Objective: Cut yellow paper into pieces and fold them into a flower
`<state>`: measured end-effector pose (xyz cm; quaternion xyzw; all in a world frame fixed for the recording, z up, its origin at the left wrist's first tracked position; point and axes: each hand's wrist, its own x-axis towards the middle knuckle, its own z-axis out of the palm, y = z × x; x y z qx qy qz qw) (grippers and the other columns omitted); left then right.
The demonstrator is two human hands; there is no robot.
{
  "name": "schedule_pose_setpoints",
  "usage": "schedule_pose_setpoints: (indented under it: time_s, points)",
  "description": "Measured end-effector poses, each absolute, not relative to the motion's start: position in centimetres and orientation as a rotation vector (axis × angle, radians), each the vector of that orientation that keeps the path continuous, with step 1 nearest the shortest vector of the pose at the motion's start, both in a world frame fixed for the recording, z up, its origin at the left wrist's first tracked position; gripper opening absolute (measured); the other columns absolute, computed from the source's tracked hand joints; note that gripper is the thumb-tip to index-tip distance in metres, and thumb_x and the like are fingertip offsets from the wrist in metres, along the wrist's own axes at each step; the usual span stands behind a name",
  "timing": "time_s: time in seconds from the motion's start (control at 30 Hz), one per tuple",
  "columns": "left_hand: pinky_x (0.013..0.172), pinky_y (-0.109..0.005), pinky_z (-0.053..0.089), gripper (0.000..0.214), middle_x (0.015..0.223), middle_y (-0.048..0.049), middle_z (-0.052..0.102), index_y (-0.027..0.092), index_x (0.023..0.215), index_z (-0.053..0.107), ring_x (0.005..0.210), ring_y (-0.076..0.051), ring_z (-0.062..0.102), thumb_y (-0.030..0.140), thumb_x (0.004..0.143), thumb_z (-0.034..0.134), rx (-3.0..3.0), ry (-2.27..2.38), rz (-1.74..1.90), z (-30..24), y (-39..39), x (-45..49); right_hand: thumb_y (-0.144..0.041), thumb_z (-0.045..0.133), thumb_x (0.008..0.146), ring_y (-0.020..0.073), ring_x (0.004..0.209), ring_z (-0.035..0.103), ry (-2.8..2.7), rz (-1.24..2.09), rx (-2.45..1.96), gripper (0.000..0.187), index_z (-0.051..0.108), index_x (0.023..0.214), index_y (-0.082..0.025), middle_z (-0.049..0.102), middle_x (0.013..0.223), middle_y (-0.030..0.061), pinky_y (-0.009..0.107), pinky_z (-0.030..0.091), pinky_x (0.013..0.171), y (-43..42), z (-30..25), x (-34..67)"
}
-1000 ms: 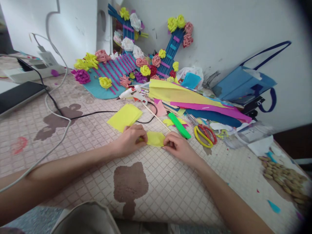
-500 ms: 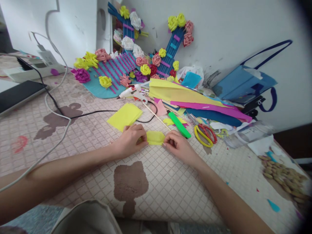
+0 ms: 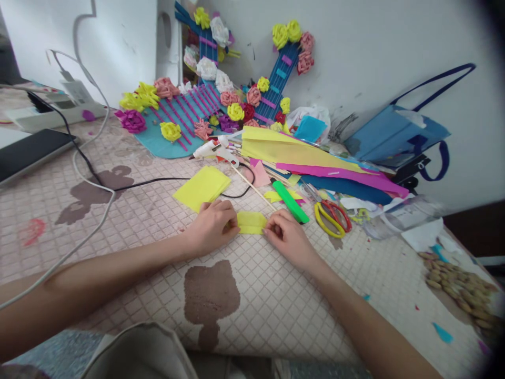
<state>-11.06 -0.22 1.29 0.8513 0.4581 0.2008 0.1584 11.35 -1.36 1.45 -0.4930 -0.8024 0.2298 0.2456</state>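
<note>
Between my two hands a piece of yellow crepe paper (image 3: pixel 252 222) lies low over the tabletop, with a crease running along it. My left hand (image 3: pixel 215 223) pinches its left end, fingers curled. At the right end, the thumb and fingers of my right hand (image 3: pixel 287 234) are closed on the paper's edge. A stack of yellow paper pieces (image 3: pixel 202 187) rests just beyond my left hand. A thin wooden stick (image 3: pixel 254 188) runs toward my right hand, and a green utility knife (image 3: pixel 291 201) lies just past it.
Scissors (image 3: pixel 330 220) lie right of the knife. Behind are a white glue gun (image 3: pixel 216 150), crepe paper sheets (image 3: pixel 300 150) and a turquoise board with paper flowers (image 3: pixel 158 142). Cables (image 3: pixel 112 192) cross the left side. Nuts or seeds (image 3: pixel 457 287) lie at the right edge.
The yellow paper between my hands has flattened slightly, and its crease shows more clearly. Both hands stay almost in place.
</note>
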Motion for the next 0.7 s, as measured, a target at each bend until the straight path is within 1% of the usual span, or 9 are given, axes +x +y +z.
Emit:
schedule_pose_setpoints:
  time_s: [0.2, 0.37, 0.7]
  points:
    - [0.069, -0.032, 0.032, 0.01, 0.081, -0.0027, 0.057, 0.016, 0.069, 0.056, 0.082, -0.018, 0.051, 0.02, 0.078, 0.053, 2.456, 1.32, 0.598, 1.25, -0.3, -10.99, -0.015, 0.054, 0.079, 0.0122, 0.064, 0.047, -2.167, 0.588, -1.374, 0.009, 0.051, 0.072, -0.019, 0.048, 0.08, 0.0011, 0.027, 0.04, 0.058, -1.45, 1.39, 11.12]
    - [0.069, -0.032, 0.032, 0.015, 0.083, -0.0034, 0.057, 0.016, 0.071, 0.056, 0.084, -0.019, 0.051, 0.026, 0.081, 0.052, 2.446, 1.303, 0.564, 1.53, -0.26, -11.06, -0.013, 0.055, 0.078, 0.0118, 0.063, 0.046, -2.174, 0.592, -1.36, 0.011, 0.05, 0.071, -0.019, 0.047, 0.079, 0.0006, 0.026, 0.04, 0.058, -1.39, 1.35, 11.13]
    - [0.067, -0.032, 0.031, 0.012, 0.08, -0.0031, 0.057, 0.016, 0.068, 0.055, 0.081, -0.018, 0.051, 0.022, 0.079, 0.053, 2.504, 1.347, 0.577, 1.09, -0.25, -10.82, -0.012, 0.056, 0.075, 0.0119, 0.062, 0.046, -2.153, 0.577, -1.39, 0.011, 0.05, 0.069, -0.019, 0.048, 0.078, 0.0003, 0.027, 0.039, 0.057, -1.35, 1.19, 10.98]
